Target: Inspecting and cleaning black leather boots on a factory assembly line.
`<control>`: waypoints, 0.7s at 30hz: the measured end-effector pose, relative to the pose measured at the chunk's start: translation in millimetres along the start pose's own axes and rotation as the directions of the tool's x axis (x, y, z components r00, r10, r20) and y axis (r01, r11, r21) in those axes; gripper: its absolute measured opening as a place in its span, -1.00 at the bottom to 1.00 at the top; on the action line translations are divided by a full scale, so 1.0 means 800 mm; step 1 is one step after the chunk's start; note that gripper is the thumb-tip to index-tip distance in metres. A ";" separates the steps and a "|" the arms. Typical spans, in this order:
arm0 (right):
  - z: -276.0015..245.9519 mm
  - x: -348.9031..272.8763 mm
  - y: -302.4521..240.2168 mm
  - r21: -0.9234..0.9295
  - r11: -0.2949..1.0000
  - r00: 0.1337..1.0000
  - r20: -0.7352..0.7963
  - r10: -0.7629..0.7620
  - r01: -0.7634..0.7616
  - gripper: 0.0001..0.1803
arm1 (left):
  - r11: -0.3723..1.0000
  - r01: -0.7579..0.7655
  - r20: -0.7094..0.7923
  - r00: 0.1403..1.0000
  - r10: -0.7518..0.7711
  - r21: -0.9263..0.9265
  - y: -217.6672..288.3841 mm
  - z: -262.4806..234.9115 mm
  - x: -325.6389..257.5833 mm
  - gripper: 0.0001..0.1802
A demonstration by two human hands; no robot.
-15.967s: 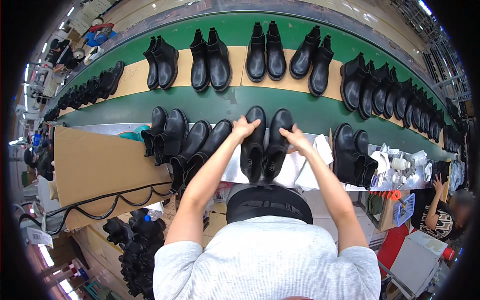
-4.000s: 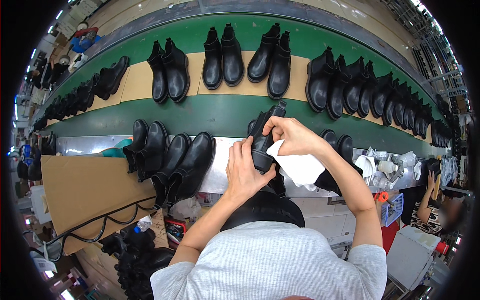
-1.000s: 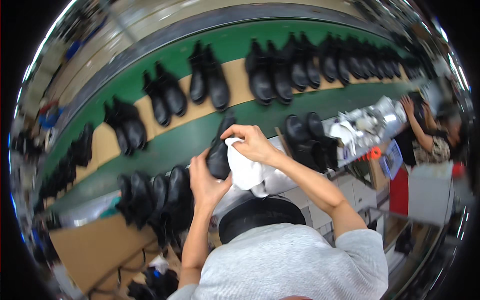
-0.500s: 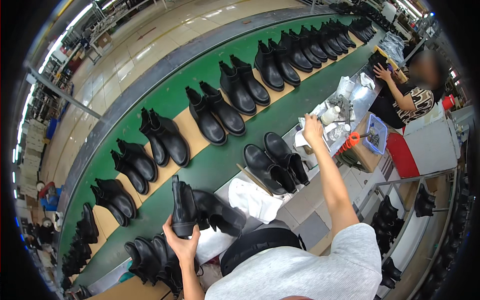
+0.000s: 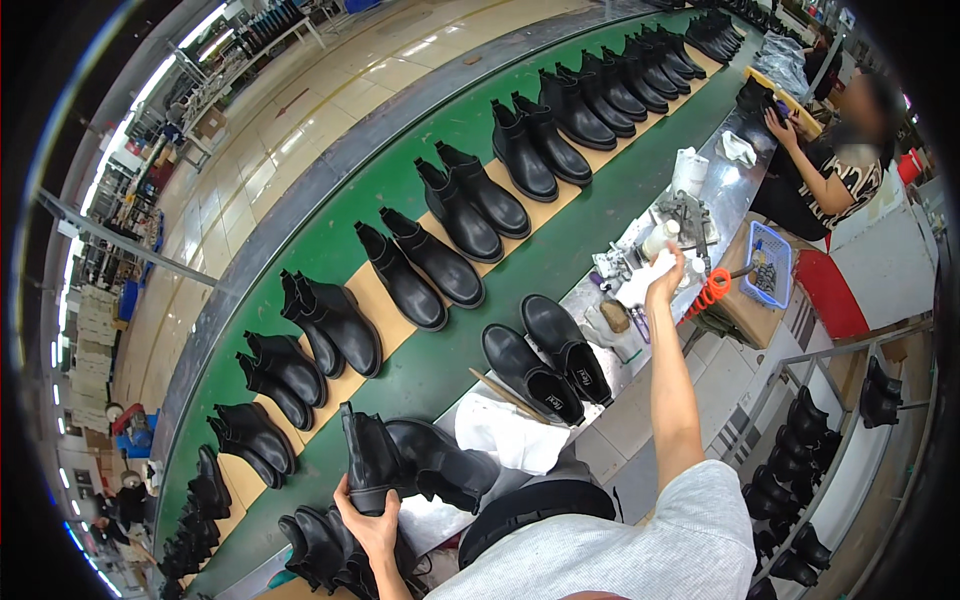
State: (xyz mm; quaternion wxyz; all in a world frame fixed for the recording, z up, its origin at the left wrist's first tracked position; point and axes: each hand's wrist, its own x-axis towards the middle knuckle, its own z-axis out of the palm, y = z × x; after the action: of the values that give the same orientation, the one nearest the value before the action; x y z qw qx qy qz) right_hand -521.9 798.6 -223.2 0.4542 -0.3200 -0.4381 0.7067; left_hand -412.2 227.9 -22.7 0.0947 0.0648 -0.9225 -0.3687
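Note:
My left hand [image 5: 370, 522] is closed around the heel of a black ankle boot [image 5: 370, 462], which stands toe-down with its sole toward me. Another black boot [image 5: 432, 455] lies on its side against it. Over the cluttered metal bench, my right hand [image 5: 664, 278] pinches a white cloth [image 5: 640, 287]. Its fingertips are close to a white bottle [image 5: 661, 238]; whether they touch it I cannot tell. Between my hands, a pair of black boots [image 5: 520, 365] lies with the openings toward me, beside a white rag [image 5: 505, 437] and a thin stick [image 5: 508, 395].
Pairs of black boots [image 5: 415, 275] line a tan strip on the green conveyor [image 5: 400, 370]. A blue basket [image 5: 765, 265] and a coiled red hose [image 5: 708, 295] are at the right. A co-worker [image 5: 820, 170] handles a boot farther along. Boot racks [image 5: 850, 440] stand at lower right.
My right hand has moved right with the white cloth, to beside the bottle, uncovering a brownish lump on the bench. My left hand keeps its hold on the boot. The view has shifted slightly.

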 end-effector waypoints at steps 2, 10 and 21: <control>0.021 0.034 -0.019 -0.162 0.975 0.948 -0.256 -0.190 0.151 -0.80 | 1.000 0.024 -0.008 1.000 -0.024 -0.005 0.004 0.003 -0.001 -0.27; 0.004 -0.024 -0.025 -0.542 0.810 0.964 0.244 -0.102 0.223 -0.60 | 1.000 0.014 -0.024 1.000 -0.014 -0.008 -0.004 0.002 -0.002 -0.27; -0.019 -0.044 -0.032 -0.690 0.551 0.880 0.418 -0.225 0.469 -0.42 | 0.999 0.054 -0.029 0.998 -0.053 0.011 0.004 -0.001 -0.013 -0.25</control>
State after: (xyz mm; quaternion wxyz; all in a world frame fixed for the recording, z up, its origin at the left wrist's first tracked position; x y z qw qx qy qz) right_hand -486.2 776.4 -204.3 0.3364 -0.2858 -0.8125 0.3807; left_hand -402.3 231.4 -21.1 0.0975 0.0952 -0.9212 -0.3646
